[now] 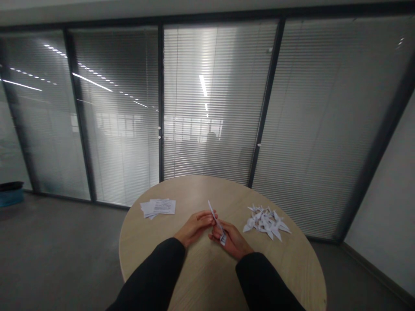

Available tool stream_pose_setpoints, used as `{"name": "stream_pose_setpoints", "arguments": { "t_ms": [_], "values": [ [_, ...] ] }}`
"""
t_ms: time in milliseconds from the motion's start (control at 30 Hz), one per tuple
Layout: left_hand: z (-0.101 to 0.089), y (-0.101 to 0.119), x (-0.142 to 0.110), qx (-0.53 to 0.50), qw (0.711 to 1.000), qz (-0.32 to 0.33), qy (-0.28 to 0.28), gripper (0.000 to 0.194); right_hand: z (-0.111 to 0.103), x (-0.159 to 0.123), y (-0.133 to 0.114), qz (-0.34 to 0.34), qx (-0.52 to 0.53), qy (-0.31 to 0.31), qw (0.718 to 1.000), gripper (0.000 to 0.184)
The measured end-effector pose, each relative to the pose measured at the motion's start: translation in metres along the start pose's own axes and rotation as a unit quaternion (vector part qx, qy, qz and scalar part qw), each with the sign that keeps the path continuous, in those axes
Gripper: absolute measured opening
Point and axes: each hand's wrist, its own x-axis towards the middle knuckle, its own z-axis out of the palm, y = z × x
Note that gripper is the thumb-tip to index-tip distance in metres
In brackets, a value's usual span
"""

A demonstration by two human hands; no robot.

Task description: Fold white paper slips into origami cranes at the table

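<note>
A narrow folded piece of white paper (212,209) stands tilted between my hands, over the middle of the table. My left hand (196,225) comes at it from the left, fingers together and pressed on its side. From below, my right hand (232,242) grips the same paper, and a lower end with printed marks shows against the fingers. Part of the fold is hidden behind the fingers. Left of my hands lies a small stack of printed paper sheets (164,207). To the right is a heap of folded white paper cranes (268,223) with pointed tips.
The round wooden table (207,280) has its far edge close to a glass partition with blinds (214,99). A blue bin with a dark liner (11,195) stands on the grey floor at the far left. A white wall (385,207) rises on the right.
</note>
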Motion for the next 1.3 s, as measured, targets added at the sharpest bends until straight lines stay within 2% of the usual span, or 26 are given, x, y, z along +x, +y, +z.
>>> {"name": "stream_pose_setpoints", "arguments": {
  "t_ms": [67,167,233,333,433,533,667,867,1000,1167,1300],
  "values": [
    [-0.002,-0.003,0.002,0.031,0.999,0.012,0.030,0.038,0.000,0.001,0.003,0.019,0.010,-0.025,0.999,0.020],
    [-0.005,-0.005,0.004,0.049,0.995,0.030,0.080,0.035,-0.001,0.005,0.007,0.043,-0.008,-0.046,0.998,0.031],
    [-0.007,-0.003,0.006,0.043,0.990,0.047,0.128,0.037,-0.003,0.008,0.008,0.046,-0.022,-0.026,0.998,0.042],
    [-0.010,-0.002,0.007,0.049,0.978,0.051,0.195,0.039,-0.009,0.013,0.008,0.036,-0.044,0.045,0.997,0.054],
    [-0.013,-0.002,0.009,0.085,0.970,0.044,0.224,0.039,-0.012,0.014,0.008,-0.013,-0.115,0.065,0.991,0.052],
    [-0.014,-0.003,0.010,0.125,0.965,0.049,0.227,0.041,-0.013,0.013,0.009,-0.041,-0.190,0.072,0.978,0.050],
    [-0.014,-0.004,0.011,0.151,0.966,0.051,0.203,0.041,-0.014,0.012,0.010,-0.047,-0.222,0.103,0.968,0.049],
    [-0.013,-0.014,0.010,0.161,0.983,0.019,0.091,0.046,-0.017,0.014,0.011,-0.065,-0.252,0.123,0.958,0.046],
    [-0.012,-0.015,0.008,0.161,0.981,0.011,0.104,0.045,-0.017,0.015,0.010,-0.091,-0.282,0.144,0.944,0.038],
    [-0.008,-0.009,0.007,0.156,0.978,-0.009,0.140,0.046,-0.017,0.015,0.003,-0.172,-0.305,0.209,0.913,0.036],
    [-0.009,-0.010,0.007,0.157,0.979,-0.019,0.126,0.045,-0.016,0.013,0.000,-0.178,-0.316,0.199,0.910,0.037]
  ]
}}
